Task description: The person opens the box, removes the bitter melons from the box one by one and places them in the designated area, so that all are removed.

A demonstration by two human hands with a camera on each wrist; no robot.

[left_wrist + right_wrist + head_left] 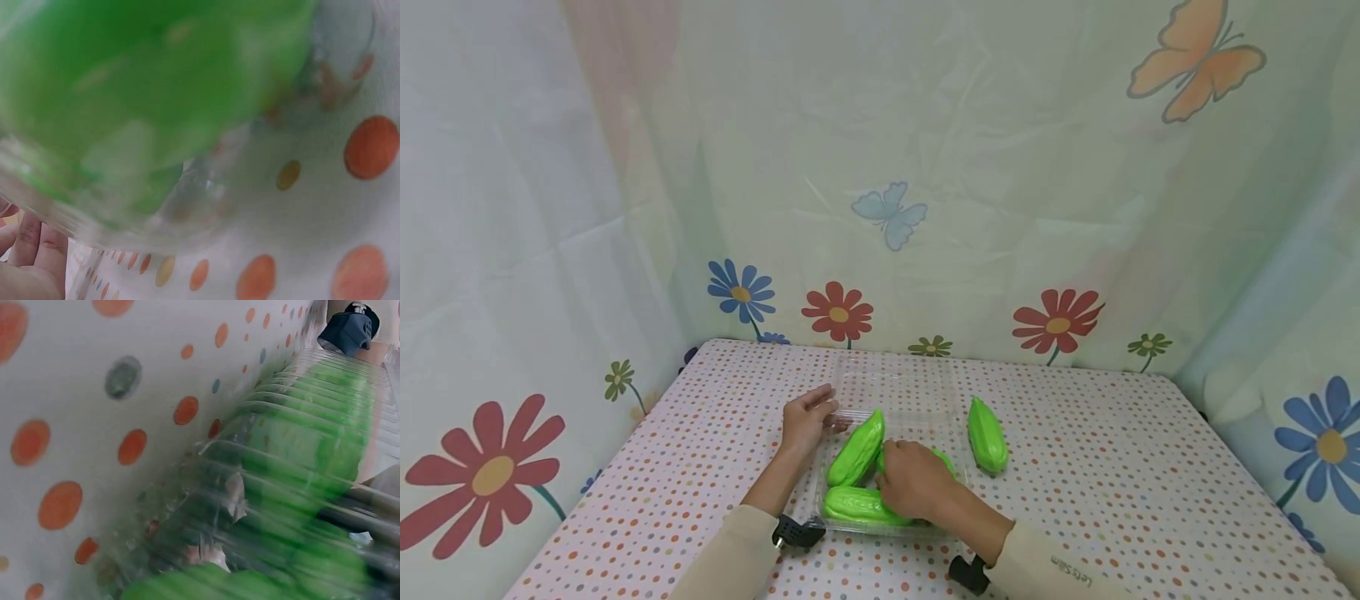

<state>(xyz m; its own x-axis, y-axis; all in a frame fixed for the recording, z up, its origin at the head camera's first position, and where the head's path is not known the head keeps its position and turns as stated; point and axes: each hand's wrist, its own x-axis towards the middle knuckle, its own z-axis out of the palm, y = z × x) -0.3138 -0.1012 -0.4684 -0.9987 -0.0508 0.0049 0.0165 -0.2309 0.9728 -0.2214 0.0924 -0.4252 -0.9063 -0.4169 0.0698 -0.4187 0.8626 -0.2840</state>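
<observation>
A clear plastic container [880, 530] stands at the middle of the table, its lid [895, 379] folded back behind it. Inside lie several green toy bitter melons: one [859, 450] slants along the left side, and another [861, 506] lies across the front. My left hand [802, 423] holds the container's back left corner; some of its fingers [47, 253] show outside the wall. My right hand [917, 479] reaches into the container, its fingers curled down on a melon [945, 461] that it mostly covers. The right wrist view looks through the blurred clear wall at green melons [312, 437].
One more bitter melon [987, 436] lies on the table just right of the container. Dotted cloth [1112, 467] covers the tabletop. Flower-printed curtains [970, 250] stand behind it and at both sides. A black wrist camera [968, 575] sits on the right forearm.
</observation>
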